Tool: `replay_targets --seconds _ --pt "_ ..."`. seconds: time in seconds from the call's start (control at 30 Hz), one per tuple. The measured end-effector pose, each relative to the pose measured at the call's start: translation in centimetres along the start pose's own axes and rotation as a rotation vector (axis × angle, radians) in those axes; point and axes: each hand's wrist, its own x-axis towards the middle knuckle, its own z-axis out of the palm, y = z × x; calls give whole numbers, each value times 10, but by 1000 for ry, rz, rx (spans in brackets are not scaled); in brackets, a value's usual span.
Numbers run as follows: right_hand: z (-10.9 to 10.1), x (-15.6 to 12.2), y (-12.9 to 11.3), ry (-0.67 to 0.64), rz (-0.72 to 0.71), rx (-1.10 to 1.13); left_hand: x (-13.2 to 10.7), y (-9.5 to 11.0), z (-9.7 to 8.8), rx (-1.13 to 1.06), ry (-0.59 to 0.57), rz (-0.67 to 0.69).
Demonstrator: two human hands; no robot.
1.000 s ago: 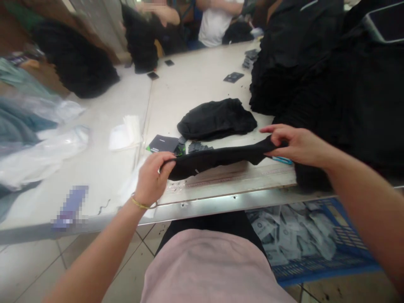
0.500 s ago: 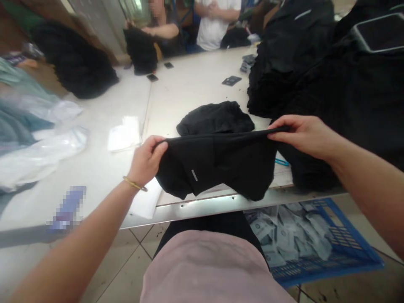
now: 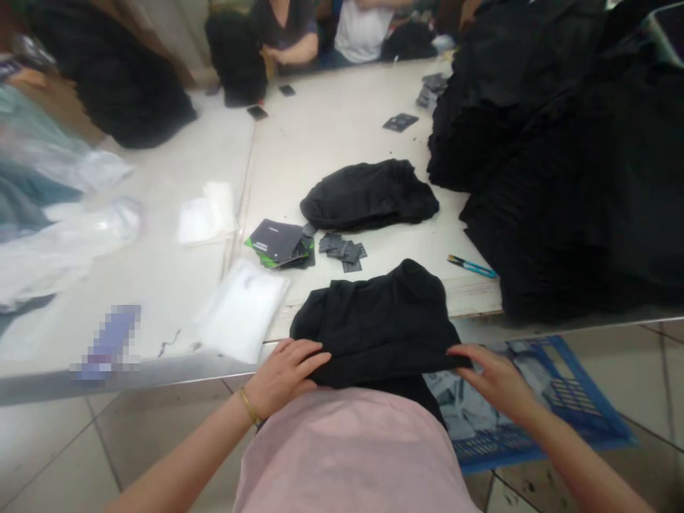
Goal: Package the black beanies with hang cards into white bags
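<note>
A black folded garment [image 3: 374, 320] lies on the table's near edge, its closest part hanging over toward my body. My left hand [image 3: 291, 367] grips its near left corner, fingers on top and thumb underneath. At the near right corner, my right hand [image 3: 484, 370] pinches the cloth between thumb and fingers. Beyond the garment lie small grey-black tags [image 3: 342, 248] and a stack of dark cards with green edges [image 3: 278, 241]. Behind those is a bundle of black cloth [image 3: 371, 192].
Tall piles of black garments [image 3: 534, 157] fill the right side. Blue thread snips [image 3: 471, 266] lie beside them. White plastic bags [image 3: 243, 310] are on the left. Below the table stands a blue crate [image 3: 582, 399] holding packets. Co-workers [image 3: 286, 35] are across the table.
Both hands have come down and toward my body, lowering the held-up garment onto the table edge. The cards and tags behind it now show.
</note>
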Motion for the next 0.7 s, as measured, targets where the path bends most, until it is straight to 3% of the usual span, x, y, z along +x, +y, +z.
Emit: replay_targets --seconds 0.07,0.13,0.27,0.43,0.6,0.63,0.7 --pt "20 -16 11 -41 -71 -47 -8 -6 19 41 -78 -42" --pt "24 -21 15 -75 -132 -112 -14 -15 26 62 -110 -61" --pt "6 -11 18 -207 -101 -141 -20 -31 25 63 -70 -75" --pt "-15 14 12 -270 9 -75 -17 -38 21 92 16 -320" --pt "-35 57 0 -603 72 137 0 -31 1 -23 28 -391" --pt "-35 71 -3 -561 121 186 8 -27 -3 -69 47 -394" --pt "-24 103 -11 -314 217 232 29 -20 -5 -144 104 -385"
